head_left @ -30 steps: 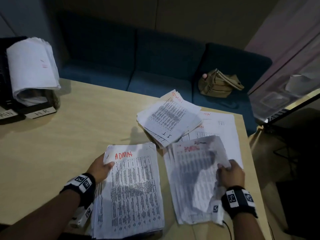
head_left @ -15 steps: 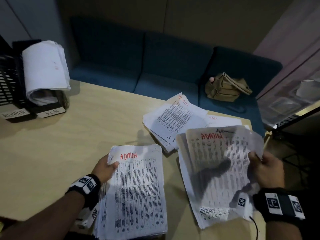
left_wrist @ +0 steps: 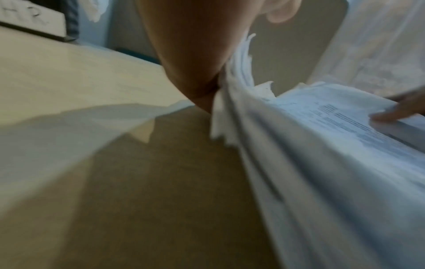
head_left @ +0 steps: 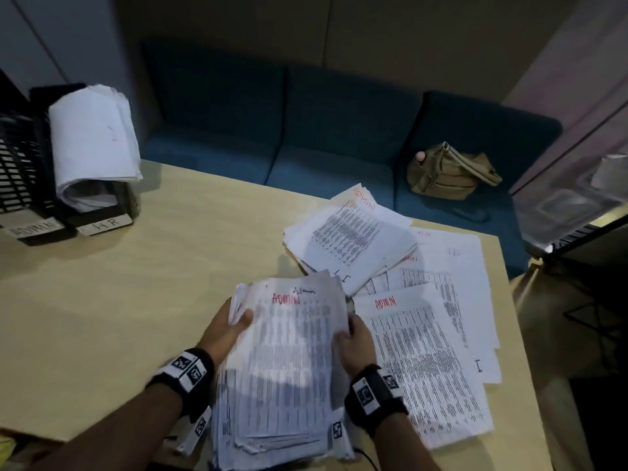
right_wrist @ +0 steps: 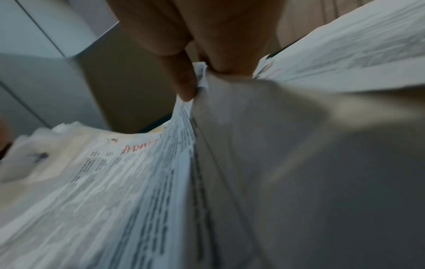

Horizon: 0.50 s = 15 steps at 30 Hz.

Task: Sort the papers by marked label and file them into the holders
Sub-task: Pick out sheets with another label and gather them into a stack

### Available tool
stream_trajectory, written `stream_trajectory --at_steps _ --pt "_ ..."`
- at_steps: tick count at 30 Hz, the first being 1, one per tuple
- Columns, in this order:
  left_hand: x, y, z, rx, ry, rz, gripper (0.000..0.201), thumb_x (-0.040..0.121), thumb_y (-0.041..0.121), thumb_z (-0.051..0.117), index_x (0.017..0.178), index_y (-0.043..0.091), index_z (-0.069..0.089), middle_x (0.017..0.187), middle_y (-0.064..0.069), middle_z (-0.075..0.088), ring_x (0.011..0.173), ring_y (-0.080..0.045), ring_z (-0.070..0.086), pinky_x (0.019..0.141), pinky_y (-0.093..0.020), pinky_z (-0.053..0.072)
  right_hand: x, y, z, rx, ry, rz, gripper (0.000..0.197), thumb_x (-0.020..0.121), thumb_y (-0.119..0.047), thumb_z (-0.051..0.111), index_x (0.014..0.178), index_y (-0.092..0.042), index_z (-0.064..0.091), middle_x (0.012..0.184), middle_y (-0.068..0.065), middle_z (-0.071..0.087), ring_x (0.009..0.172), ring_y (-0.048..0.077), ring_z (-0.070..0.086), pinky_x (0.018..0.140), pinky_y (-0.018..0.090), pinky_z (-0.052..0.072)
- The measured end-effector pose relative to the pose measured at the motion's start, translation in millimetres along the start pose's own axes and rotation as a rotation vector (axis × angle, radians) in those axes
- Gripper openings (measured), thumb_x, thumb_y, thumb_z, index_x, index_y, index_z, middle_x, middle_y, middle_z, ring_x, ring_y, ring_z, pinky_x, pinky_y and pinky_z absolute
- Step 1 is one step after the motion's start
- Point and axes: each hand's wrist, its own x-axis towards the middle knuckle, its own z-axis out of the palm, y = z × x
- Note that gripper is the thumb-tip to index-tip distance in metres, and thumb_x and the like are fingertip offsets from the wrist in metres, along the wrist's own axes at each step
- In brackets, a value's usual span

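1. Left hand: thumb curled over the top-left edge of the ADMIN stack; the other fingers lie under the sheets and are hidden. In the left wrist view the palm presses against the ragged paper edges; the picture is blurred.
2. Right hand: grips the stack's right edge. The right wrist view shows a fingertip and the thumb pinching a few sheets between them; the remaining fingers are cut off by the frame.
3. The ADMIN stack is thick and uneven, its near end resting on the table, its far end held up between both hands. The top sheet carries "ADMIN" in red with a smaller handwritten word above; the printed rows are too blurred to read.
4. Just right of it lies a flat sheet also marked ADMIN, on top of further loose papers.
5. Beyond, a tilted pile shows "ADMIN" and "IT", seen upside down.
6. Far left: holders labelled ADMIN and HR, partly cut off; a curled sheaf stands in the HR one.
7. A tan bag sits on the blue sofa.
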Motion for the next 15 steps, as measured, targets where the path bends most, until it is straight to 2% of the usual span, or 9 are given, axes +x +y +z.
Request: stream_trajectory --at_steps 1,2,5,7,8,10,11,13,15 --pt "1 -2 0 0.058 -0.013 0.006 0.075 0.081 0.051 0.066 0.145 0.03 0.033 0.14 0.014 0.044 0.127 -0.011 0.044 0.108 -0.037 0.034 0 1 8 0.016 -0.019 0.021 0.031 0.086 -0.004 0.046 0.117 -0.01 0.05 0.104 0.006 0.064 0.094 0.027 0.064 0.072 0.039 0.059" --pt "1 -3 0 0.113 -0.003 0.009 0.079 0.08 0.044 0.07 0.146 0.031 0.029 0.142 0.015 0.041 0.128 -0.01 0.042 0.109 -0.037 0.033 -1 -1 13 0.026 -0.041 0.041 0.036 0.085 -0.004 0.049 0.121 -0.012 0.046 0.109 0.006 0.061 0.101 0.028 0.062 0.08 0.043 0.058" --pt "5 -7 1 0.118 0.055 0.01 0.077 0.085 0.013 0.069 0.147 0.03 0.026 0.145 0.011 0.04 0.133 -0.017 0.041 0.11 -0.04 0.034 1 -5 18 -0.065 0.004 0.013 0.067 0.079 -0.01 0.066 0.137 -0.013 0.032 0.132 0.01 0.043 0.126 0.033 0.044 0.103 0.051 0.043" --pt "3 -5 -1 0.084 0.035 -0.017 0.078 0.085 0.008 0.067 0.148 0.028 0.025 0.143 0.008 0.043 0.132 -0.018 0.043 0.109 -0.04 0.034 5 -15 9 -0.129 0.139 -0.114 0.086 0.078 -0.016 0.072 0.145 -0.011 0.02 0.144 0.013 0.026 0.134 0.029 0.029 0.114 0.045 0.027" --pt "4 -6 -4 0.08 0.01 -0.021 0.08 0.084 0.009 0.069 0.148 0.028 0.024 0.143 0.007 0.042 0.132 -0.017 0.042 0.11 -0.04 0.033 7 -23 4 -0.107 0.187 -0.204 0.09 0.078 -0.019 0.073 0.147 -0.012 0.016 0.146 0.012 0.021 0.132 0.024 0.028 0.112 0.04 0.026" --pt "3 -6 -9 0.079 -0.059 -0.03 0.083 0.082 0.011 0.072 0.147 0.031 0.025 0.143 0.008 0.043 0.132 -0.015 0.042 0.111 -0.041 0.032 15 -36 -3 -0.097 0.19 -0.395 0.085 0.08 -0.026 0.071 0.147 -0.021 0.019 0.147 0.008 0.016 0.126 0.019 0.031 0.104 0.036 0.034" --pt "4 -7 -11 0.092 -0.097 -0.029 0.083 0.08 0.012 0.074 0.146 0.032 0.027 0.143 0.01 0.043 0.131 -0.013 0.042 0.111 -0.041 0.032 21 -39 -2 -0.159 0.141 -0.436 0.077 0.082 -0.029 0.068 0.146 -0.025 0.024 0.148 0.007 0.016 0.124 0.02 0.036 0.102 0.036 0.039" --pt "4 -5 -10 0.106 -0.126 -0.028 0.08 0.078 0.007 0.075 0.142 0.033 0.034 0.142 0.013 0.043 0.131 -0.011 0.04 0.109 -0.036 0.032 27 -44 2 -0.368 0.021 -0.411 0.057 0.085 -0.029 0.062 0.138 -0.028 0.041 0.147 0.008 0.022 0.123 0.027 0.046 0.102 0.039 0.044" --pt "5 -3 -8 0.067 -0.128 -0.03 0.071 0.076 0.003 0.075 0.131 0.035 0.045 0.135 0.011 0.052 0.126 -0.011 0.049 0.103 -0.035 0.037 25 -46 7 -0.516 -0.044 -0.406 0.043 0.086 -0.026 0.059 0.129 -0.024 0.053 0.14 0.009 0.037 0.12 0.03 0.051 0.1 0.038 0.045"
